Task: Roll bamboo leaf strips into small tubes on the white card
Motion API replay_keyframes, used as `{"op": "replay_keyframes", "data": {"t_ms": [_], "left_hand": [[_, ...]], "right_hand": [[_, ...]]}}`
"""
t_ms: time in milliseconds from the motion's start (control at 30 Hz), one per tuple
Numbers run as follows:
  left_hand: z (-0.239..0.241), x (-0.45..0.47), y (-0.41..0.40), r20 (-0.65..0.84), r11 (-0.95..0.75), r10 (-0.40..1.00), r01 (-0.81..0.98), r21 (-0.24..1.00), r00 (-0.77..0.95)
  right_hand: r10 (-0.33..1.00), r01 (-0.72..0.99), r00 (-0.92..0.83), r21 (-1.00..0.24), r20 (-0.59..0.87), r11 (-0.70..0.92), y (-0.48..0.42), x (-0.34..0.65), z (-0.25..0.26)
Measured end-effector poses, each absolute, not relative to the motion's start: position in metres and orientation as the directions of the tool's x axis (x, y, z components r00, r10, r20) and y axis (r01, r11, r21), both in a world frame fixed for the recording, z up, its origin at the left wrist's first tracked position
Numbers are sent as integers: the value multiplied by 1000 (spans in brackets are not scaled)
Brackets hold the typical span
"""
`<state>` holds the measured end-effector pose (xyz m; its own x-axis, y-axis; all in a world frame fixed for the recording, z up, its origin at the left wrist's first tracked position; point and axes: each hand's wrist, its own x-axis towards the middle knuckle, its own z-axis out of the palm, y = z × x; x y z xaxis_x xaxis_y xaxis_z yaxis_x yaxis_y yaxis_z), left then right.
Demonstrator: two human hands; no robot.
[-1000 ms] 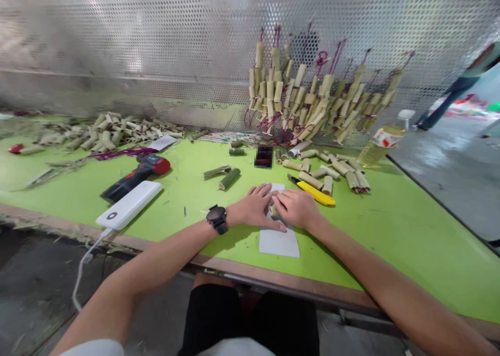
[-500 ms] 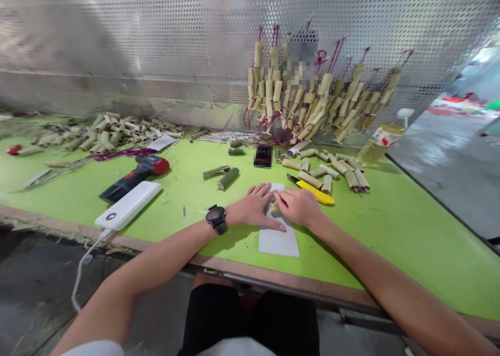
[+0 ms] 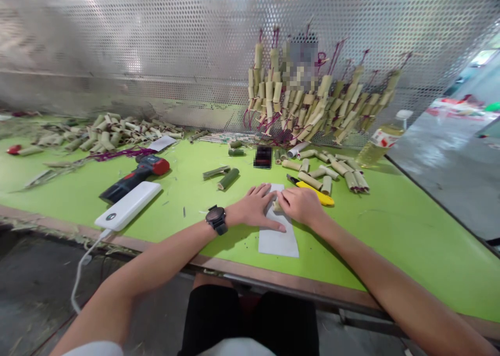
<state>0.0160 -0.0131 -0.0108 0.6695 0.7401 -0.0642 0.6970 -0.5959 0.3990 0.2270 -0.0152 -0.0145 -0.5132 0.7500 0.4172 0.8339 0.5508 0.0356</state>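
Observation:
My left hand lies flat, fingers stretched, on a grey sheet of paper on the green table. My right hand is closed over a short bamboo tube piece that rests on the same sheet, between my two hands. Only the tube's left end shows. A yellow utility knife lies just beyond my right hand.
Loose bamboo tubes lie behind the knife, and tied bundles hang on the perforated metal wall. A red drill and white power bank sit left. An oil bottle stands right. Another tube pile lies far left.
My right hand has slid slightly forward over the bamboo piece on the paper. My left hand has stayed flat in place.

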Motion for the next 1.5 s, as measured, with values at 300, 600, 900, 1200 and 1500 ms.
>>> {"op": "replay_keyframes", "data": {"t_ms": [300,600,900,1200,1500], "left_hand": [[-13,17,-12,-46,-602,743,696,391,668],[-9,16,-14,-70,-596,741,702,389,668],[-12,16,-12,-64,-611,733,697,375,677],[-9,17,-13,-87,-600,733,702,385,674],[-8,17,-14,-89,-594,741,712,375,666]], "right_hand": [[666,758,-582,17,467,651,-28,211,-18],[761,852,-471,6,447,523,-17,222,-17],[729,784,-564,-27,387,621,-24,212,-15],[731,772,-578,-45,363,633,-26,210,-17],[804,885,-436,31,404,464,-16,220,-16]]}}
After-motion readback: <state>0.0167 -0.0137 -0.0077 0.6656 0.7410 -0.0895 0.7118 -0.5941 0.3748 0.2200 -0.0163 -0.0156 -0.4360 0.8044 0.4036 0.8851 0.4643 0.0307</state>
